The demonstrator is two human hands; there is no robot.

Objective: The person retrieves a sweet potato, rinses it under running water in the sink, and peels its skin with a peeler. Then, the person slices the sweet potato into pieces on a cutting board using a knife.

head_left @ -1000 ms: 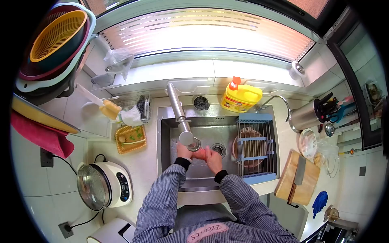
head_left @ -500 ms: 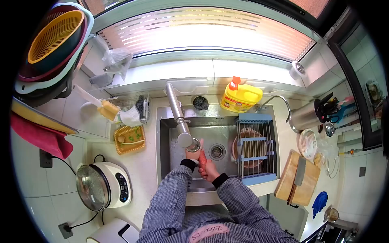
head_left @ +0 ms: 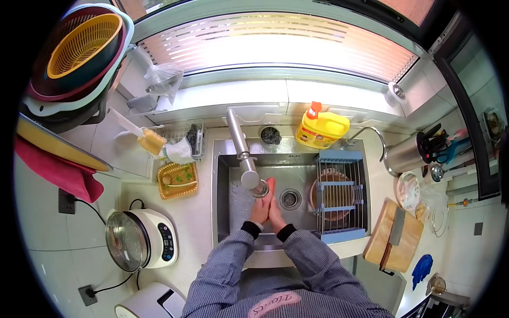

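An orange-red carrot (head_left: 271,185) points away from me over the sink (head_left: 249,217), its lower part hidden between my hands. My left hand (head_left: 259,211) is closed against its left side, partly beneath the faucet (head_left: 254,183). From the right, my right hand (head_left: 275,216) presses along the same carrot, with the fingers close together. Both hands are over the left half of the basin, left of the drain (head_left: 290,199).
A blue-ended drying rack (head_left: 342,233) spans the sink's right side above a round brown bowl (head_left: 333,212). A yellow detergent jug (head_left: 323,130) stands behind. To the right lies a cleaver (head_left: 396,225) on a cutting board (head_left: 408,238); a basket (head_left: 177,193) sits left.
My right hand has shifted from gripping the carrot's lower end to lying alongside my left hand. The carrot's far end now shows beyond the fingers. The whole view has shifted slightly right.
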